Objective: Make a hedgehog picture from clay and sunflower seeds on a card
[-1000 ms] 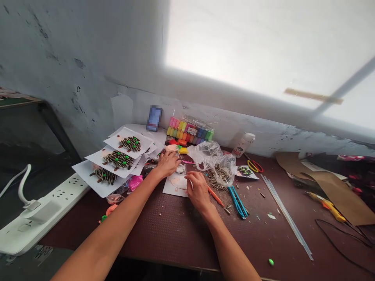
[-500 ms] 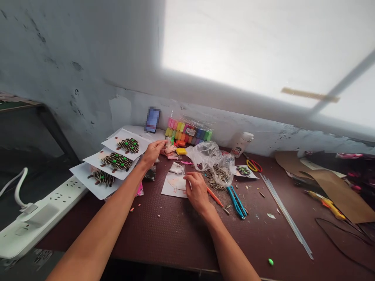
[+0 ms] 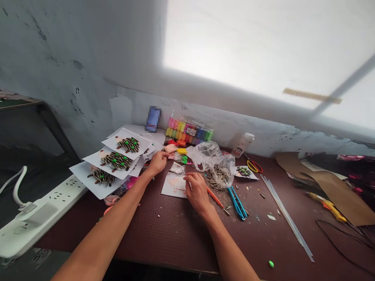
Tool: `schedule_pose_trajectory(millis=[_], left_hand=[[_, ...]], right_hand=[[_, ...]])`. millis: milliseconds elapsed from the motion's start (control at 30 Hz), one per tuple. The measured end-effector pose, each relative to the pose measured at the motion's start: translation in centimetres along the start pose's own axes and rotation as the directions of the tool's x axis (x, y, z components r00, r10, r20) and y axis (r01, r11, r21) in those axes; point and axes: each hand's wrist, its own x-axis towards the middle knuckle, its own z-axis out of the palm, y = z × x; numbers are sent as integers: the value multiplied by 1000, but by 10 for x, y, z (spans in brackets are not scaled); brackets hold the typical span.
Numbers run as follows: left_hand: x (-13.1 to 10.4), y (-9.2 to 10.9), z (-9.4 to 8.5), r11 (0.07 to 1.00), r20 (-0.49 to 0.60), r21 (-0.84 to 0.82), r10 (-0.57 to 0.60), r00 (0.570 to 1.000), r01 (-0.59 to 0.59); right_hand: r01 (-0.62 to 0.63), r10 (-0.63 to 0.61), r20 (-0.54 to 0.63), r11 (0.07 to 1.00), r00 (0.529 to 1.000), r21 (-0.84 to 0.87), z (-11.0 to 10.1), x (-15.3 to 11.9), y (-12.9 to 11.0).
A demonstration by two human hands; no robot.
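Left hand (image 3: 158, 162), fingers narrowed beside peach clay (image 3: 170, 148); right hand (image 3: 198, 191), fingers loosely curled at drawing sheet (image 3: 168, 189) — whether either grips anything, cannot tell.

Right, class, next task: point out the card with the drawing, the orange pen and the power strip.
Card (image 3: 168, 190): head view, bare lower left part.
Orange pen (image 3: 215, 197): head view, middle of barrel.
Power strip (image 3: 65, 201): head view, casing beside sockets.

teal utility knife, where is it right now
The teal plastic utility knife lies on the dark red table, right of the orange pen, in the head view.
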Motion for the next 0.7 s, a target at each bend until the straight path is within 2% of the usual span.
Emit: schedule_pose_trajectory(millis=[33,100,167,267,367,500,700], left_hand=[[0,-2,2,993,-13,117,5,1000,-3],[-1,-1,5,955,30,292,38,999,-45],[-1,5,9,902,106,421,52,993,-92],[0,15,13,809,177,576,15,984,-116],[0,20,14,777,223,611,16,975,-152],[-4,17,13,793,268,571,64,961,-212],[0,15,7,788,207,589,64,976,-176]], right_hand=[[1,-1,7,1000,1000,-5,0,0,-1],[3,-2,21,1000,1000,-15,-1,1,-2],[2,-1,30,1000,1000,-23,-2,1,-3],[-5,6,33,999,999,-37,-3,1,-3],[-6,7,31,999,1000,-51,-3,1,-2],[-3,5,27,999,1000,-54,-2,1,-2],[-15,17,28,999,999,-52,-2,1,-2]])
